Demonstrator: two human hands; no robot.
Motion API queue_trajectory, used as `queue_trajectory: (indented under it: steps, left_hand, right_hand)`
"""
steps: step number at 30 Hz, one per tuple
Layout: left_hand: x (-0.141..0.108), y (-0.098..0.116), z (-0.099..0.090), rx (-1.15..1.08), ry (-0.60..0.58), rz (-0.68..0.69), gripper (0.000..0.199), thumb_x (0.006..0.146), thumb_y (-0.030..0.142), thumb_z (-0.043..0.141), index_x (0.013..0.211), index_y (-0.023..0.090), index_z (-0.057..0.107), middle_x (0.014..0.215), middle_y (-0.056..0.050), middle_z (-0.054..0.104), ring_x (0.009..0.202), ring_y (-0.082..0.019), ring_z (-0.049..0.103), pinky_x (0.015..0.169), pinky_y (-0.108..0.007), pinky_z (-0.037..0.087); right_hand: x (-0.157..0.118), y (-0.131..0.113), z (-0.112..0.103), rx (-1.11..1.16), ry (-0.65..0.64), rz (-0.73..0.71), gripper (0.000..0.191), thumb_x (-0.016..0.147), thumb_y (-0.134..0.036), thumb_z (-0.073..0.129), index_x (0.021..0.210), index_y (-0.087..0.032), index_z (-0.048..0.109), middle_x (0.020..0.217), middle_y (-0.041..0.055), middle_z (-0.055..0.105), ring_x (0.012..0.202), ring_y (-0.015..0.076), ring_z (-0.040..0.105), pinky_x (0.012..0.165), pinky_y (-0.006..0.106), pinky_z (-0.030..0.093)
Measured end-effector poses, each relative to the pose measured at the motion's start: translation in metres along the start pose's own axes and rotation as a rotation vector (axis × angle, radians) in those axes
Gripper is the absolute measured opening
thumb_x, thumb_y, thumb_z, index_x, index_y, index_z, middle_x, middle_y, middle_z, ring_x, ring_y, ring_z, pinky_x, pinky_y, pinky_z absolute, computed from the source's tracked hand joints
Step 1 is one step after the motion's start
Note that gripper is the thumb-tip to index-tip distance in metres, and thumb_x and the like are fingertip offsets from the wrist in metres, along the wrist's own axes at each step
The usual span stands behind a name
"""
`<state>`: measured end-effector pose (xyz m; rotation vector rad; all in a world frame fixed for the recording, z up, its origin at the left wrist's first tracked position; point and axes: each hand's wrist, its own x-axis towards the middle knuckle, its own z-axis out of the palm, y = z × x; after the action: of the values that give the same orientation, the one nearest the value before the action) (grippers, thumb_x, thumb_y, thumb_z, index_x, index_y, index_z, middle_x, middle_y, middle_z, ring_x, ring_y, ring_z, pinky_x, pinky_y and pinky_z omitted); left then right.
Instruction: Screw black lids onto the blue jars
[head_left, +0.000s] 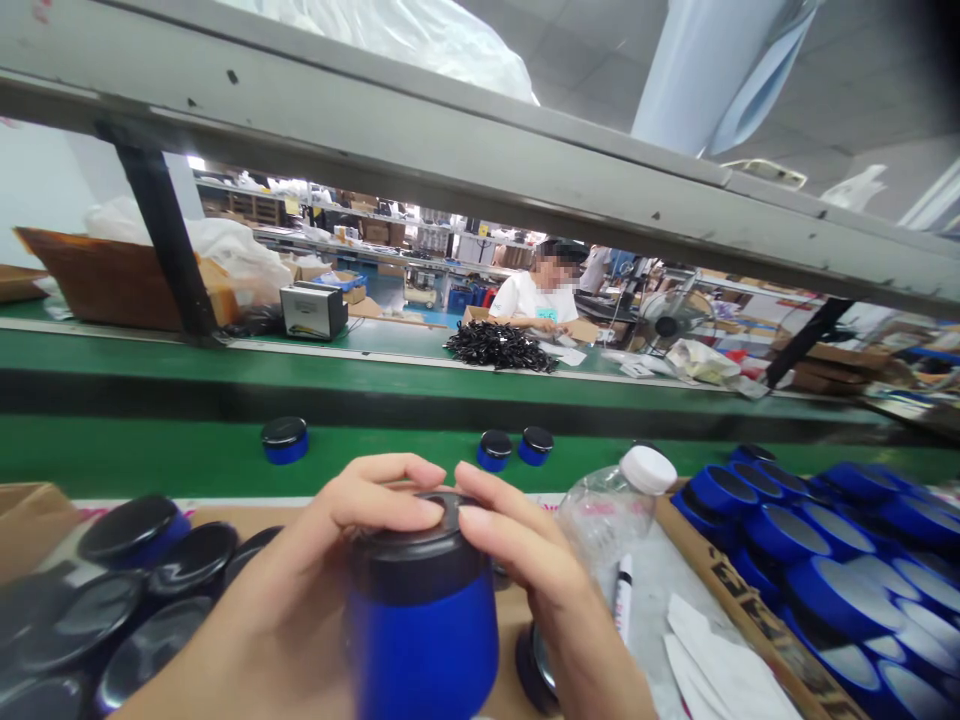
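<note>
A blue round housing with a black top [427, 645] stands upright close in front of me, in the lower middle of the view. My left hand [307, 560] is closed around its left side, with thumb and fingertips on the black top [409, 565]. From the right, my right hand [536, 560] grips it too, fingertips pressing on the top near its centre. Both palms and the housing's lower end are partly hidden. Behind my right wrist, part of a dark round piece [534, 665] shows.
Several black-topped blue units [135, 535] sit at left. A cardboard box [701, 555] of blue housings is at right. Between stand a clear bottle [611, 500], a marker [623, 595] and white papers [712, 660]. Small blue units [285, 442] ride the green belt [390, 445]. A person [536, 295] works opposite.
</note>
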<state>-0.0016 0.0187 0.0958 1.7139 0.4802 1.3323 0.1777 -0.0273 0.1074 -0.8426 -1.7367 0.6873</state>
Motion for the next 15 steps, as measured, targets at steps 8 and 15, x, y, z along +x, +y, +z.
queue_trajectory:
  steps: [8, 15]
  left_hand:
    - [0.008, 0.013, -0.011, 0.184, -0.135, -0.020, 0.047, 0.081, 0.017, 0.072, 0.120, 0.037, 0.056, 0.129, 0.001, 0.059, 0.120, -0.019, 0.062, 0.094, -0.016, 0.052]
    - [0.013, 0.009, -0.015, 0.658, -0.083, 0.105, 0.043, 0.084, 0.030, 0.064, 0.123, 0.041, 0.051, 0.126, 0.006, 0.063, 0.111, -0.015, 0.067, 0.084, -0.004, 0.050]
  right_hand:
    - [0.006, 0.011, -0.001, -0.010, 0.000, -0.090, 0.057, 0.088, -0.030, 0.067, 0.138, -0.042, 0.041, 0.145, -0.0048, 0.046, 0.137, 0.0121, 0.042, 0.113, 0.019, 0.035]
    - [0.012, 0.023, -0.008, -0.370, 0.064, -0.271, 0.062, 0.081, -0.026, 0.075, 0.134, -0.025, 0.042, 0.137, 0.0055, 0.056, 0.130, 0.0130, 0.052, 0.112, 0.018, 0.039]
